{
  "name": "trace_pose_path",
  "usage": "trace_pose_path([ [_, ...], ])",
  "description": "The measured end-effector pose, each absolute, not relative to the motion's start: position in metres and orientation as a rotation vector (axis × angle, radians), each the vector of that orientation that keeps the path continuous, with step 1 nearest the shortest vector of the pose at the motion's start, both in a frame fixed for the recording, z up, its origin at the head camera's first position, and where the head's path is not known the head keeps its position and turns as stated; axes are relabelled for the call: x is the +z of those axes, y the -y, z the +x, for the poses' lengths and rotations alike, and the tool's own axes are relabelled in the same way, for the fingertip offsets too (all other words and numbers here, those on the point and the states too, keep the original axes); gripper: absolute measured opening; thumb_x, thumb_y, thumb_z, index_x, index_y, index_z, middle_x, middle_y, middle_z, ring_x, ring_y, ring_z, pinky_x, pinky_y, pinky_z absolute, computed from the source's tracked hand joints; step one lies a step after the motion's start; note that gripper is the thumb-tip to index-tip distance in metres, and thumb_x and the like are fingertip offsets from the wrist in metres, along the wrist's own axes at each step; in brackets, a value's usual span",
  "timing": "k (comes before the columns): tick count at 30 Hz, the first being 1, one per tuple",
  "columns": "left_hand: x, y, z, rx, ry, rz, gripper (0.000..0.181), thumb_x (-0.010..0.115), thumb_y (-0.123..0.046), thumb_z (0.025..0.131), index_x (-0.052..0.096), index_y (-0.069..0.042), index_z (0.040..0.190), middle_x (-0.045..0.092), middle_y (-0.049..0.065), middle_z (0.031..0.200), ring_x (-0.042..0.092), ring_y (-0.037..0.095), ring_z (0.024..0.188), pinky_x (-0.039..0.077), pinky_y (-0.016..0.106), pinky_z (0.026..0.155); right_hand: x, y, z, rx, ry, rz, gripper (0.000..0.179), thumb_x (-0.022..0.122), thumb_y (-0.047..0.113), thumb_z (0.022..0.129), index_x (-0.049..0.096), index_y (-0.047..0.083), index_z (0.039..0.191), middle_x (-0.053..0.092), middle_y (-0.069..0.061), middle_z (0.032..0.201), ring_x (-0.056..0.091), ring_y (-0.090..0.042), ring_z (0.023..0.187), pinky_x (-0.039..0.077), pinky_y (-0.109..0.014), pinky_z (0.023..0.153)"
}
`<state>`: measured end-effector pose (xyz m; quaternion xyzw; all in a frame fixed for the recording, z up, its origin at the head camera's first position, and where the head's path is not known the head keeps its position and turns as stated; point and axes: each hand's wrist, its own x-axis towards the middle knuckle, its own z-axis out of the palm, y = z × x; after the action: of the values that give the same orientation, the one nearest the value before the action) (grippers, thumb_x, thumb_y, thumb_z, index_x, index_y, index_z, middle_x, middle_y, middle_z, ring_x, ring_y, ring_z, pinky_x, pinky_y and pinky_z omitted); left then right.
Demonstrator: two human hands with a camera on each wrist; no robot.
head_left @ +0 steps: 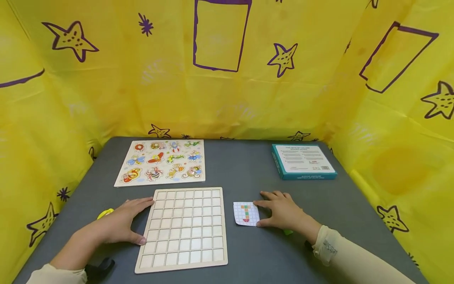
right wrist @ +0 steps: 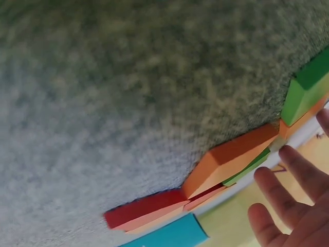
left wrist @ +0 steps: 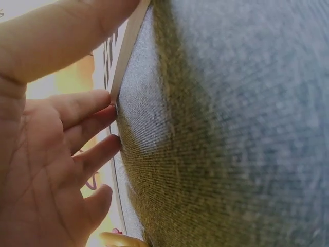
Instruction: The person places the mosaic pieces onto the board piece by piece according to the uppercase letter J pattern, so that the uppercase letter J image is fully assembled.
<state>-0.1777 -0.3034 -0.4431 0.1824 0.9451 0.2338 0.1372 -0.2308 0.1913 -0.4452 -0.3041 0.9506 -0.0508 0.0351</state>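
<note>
A wooden grid board (head_left: 184, 227) with bare square cells lies flat on the grey table. My left hand (head_left: 117, 225) touches its left edge, thumb and fingers spread apart. To the board's right is a small white gridded card (head_left: 240, 217) printed with a pattern in orange, green and red. At the card's right edge my right hand (head_left: 283, 213) rests with thumb and index finger extended against it. The right wrist view shows a red block (right wrist: 146, 211), an orange block (right wrist: 231, 159) and a green block (right wrist: 308, 92) near that hand; in the head view it mostly hides them.
An insect picture puzzle (head_left: 164, 162) lies at the back left. A teal box (head_left: 304, 161) sits at the back right. Something yellow (head_left: 105, 213) shows partly behind the left hand. Yellow patterned cloth (head_left: 227, 102) walls in the table's back and sides.
</note>
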Motion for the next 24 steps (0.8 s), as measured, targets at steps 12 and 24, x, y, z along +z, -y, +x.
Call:
trace_pose_path([
  [12, -0.445, 0.285, -0.176, 0.527, -2.896, 0.628, 0.114, 0.077, -0.078, 0.054, 0.048, -0.016, 0.146, 0.047, 0.006, 0.145, 0.03, 0.042, 0.133, 0.018, 0.066, 0.103, -0.449, -0.215, -0.229, -0.172, -2.935, -0.916, 0.071, 0.072, 0.065, 0.075, 0.062, 0.03, 0.136, 0.046, -0.014, 0.145, 0.042, -0.04, 0.129, 0.029, -0.062, 0.098],
  [24, -0.45, 0.235, -0.188, 0.422, -2.942, 0.71, 0.118, 0.071, -0.085, 0.053, 0.048, -0.016, 0.147, 0.045, 0.003, 0.146, 0.034, 0.035, 0.134, 0.013, 0.062, 0.11, -0.446, -0.254, -0.235, -0.205, -2.959, -0.884, 0.069, 0.074, 0.063, 0.076, 0.063, 0.027, 0.135, 0.047, -0.017, 0.144, 0.041, -0.043, 0.127, 0.027, -0.063, 0.096],
])
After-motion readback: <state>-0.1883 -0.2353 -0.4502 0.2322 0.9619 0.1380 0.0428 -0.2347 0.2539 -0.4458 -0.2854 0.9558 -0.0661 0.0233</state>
